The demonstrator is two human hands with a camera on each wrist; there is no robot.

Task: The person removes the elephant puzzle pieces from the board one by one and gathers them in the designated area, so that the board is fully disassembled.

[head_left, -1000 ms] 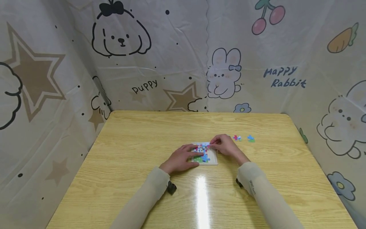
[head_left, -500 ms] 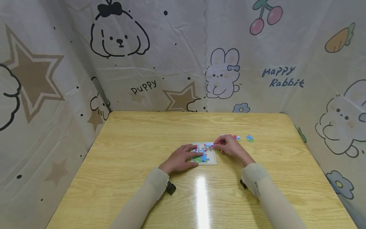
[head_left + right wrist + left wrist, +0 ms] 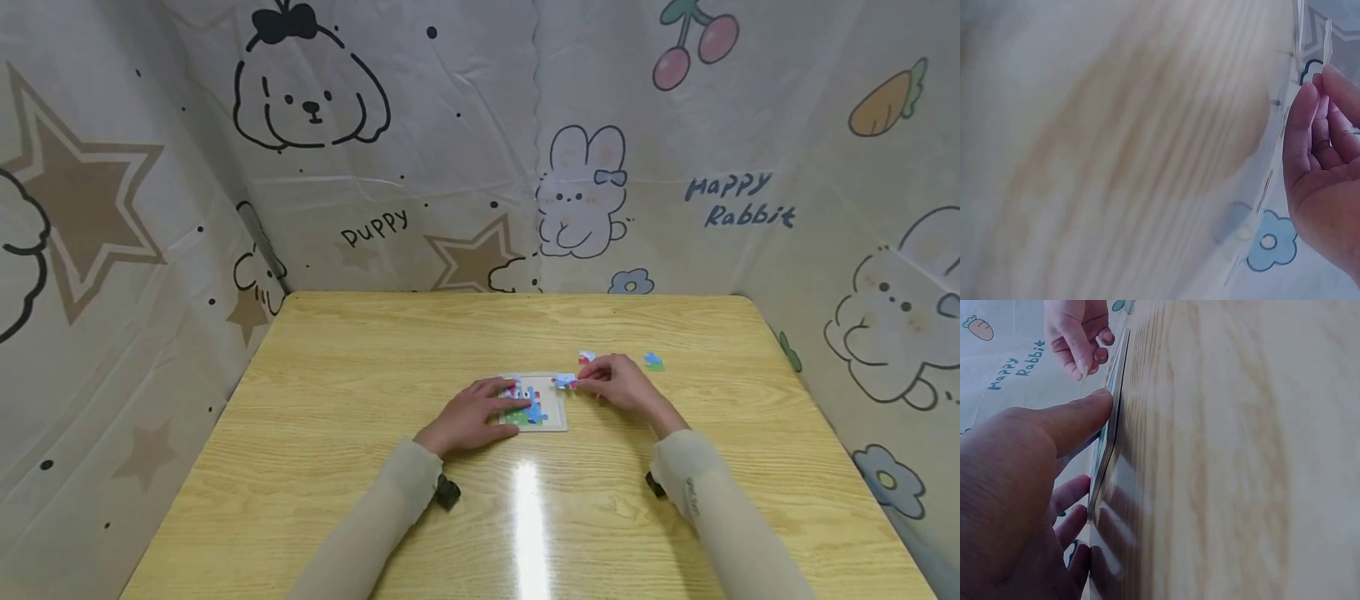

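In the head view a small puzzle board (image 3: 555, 422) with a pale frame lies on the table, its left part filled with blue, green and red pieces. My left hand (image 3: 467, 417) rests over its left side with fingers stretched across the pieces; in the left wrist view the thumb (image 3: 1082, 419) touches the board's near edge. At the board's upper right corner, my right hand (image 3: 622, 383) pinches a blue and pink puzzle piece (image 3: 565, 382) between thumb and fingertips. The right wrist view shows this piece edge-on as a thin pale strip (image 3: 1327, 40).
Beyond the right hand lie a red and white puzzle piece (image 3: 586, 357) and a blue and green one (image 3: 654, 362). The wooden table (image 3: 337, 367) ends at a printed cloth (image 3: 465, 167) behind and on both sides.
My right hand has drawn back to the right with the puzzle piece, away from the laid pieces. It now covers one loose piece and has uncovered the red and white one. The left hand stays put.
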